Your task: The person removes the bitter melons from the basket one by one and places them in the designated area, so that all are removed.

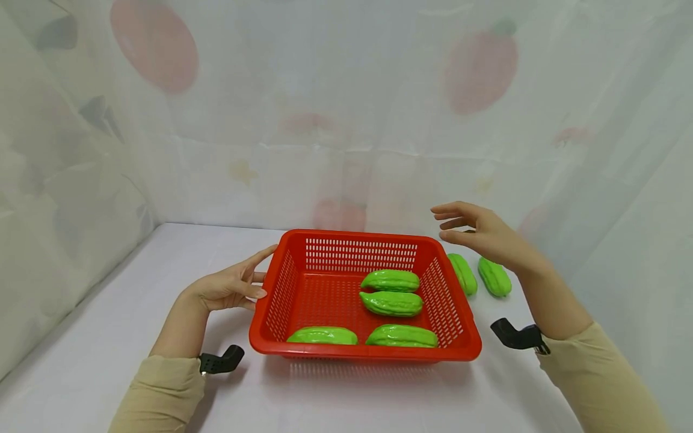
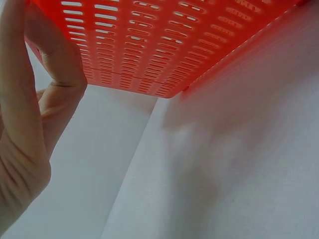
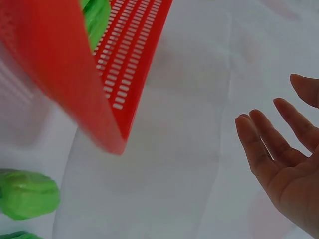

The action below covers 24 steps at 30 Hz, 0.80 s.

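A red slotted plastic basket point(image 1: 363, 355) stands in the middle of the table, holding several shiny green bitter melons point(image 1: 391, 304). At its left rim is my left hand point(image 1: 233, 285), the thumb against the edge and other fingers bent under it. The left wrist view shows those bent fingers point(image 2: 62, 74) meeting the basket's rim; their tips are hidden. Over the back right corner hovers my right hand point(image 1: 482, 231), apart from the basket, its fingers loosely bent around nothing. Beyond the right wall, two more melons lie on the table, one close to the basket point(image 1: 462, 273), the other farther right point(image 1: 494, 277).
A white cloth covers the table point(image 1: 162, 264). Pale curtains with faded fruit prints point(image 1: 346, 132) hang behind and along both sides. Each wrist carries a black camera mount, seen on the left point(image 1: 222, 361) and on the right point(image 1: 517, 335).
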Tool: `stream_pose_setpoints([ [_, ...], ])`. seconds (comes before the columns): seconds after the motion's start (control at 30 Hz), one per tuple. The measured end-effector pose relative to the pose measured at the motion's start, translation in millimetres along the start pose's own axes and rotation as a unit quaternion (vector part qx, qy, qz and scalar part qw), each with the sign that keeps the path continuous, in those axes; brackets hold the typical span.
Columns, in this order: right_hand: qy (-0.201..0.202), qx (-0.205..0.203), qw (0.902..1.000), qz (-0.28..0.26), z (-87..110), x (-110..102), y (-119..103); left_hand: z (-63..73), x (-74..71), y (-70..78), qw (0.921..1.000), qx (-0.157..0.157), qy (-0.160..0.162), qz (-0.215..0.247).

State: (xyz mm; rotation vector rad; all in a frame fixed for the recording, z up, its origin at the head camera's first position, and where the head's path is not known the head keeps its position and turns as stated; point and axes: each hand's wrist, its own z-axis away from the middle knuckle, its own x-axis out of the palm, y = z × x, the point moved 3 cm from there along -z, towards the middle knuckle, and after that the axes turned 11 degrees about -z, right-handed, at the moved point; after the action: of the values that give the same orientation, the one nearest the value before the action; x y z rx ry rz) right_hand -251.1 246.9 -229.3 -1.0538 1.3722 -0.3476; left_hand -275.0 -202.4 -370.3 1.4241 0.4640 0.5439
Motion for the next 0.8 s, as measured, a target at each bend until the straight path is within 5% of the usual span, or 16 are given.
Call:
stream_pose_setpoints([
  [0.37, -0.050, -0.063, 0.9966, -0.019, -17.9, 28.6, -26.4, -0.7, -0.5, -2.2, 1.0000, -0.002, 0.000, 0.001],
  [0.8, -0.123, -0.080, 0.9879, -0.050, -38.2, 79.8, -46.7, -1.4, 0.1, -1.8, 1.0000, -0.002, 0.000, 0.000],
])
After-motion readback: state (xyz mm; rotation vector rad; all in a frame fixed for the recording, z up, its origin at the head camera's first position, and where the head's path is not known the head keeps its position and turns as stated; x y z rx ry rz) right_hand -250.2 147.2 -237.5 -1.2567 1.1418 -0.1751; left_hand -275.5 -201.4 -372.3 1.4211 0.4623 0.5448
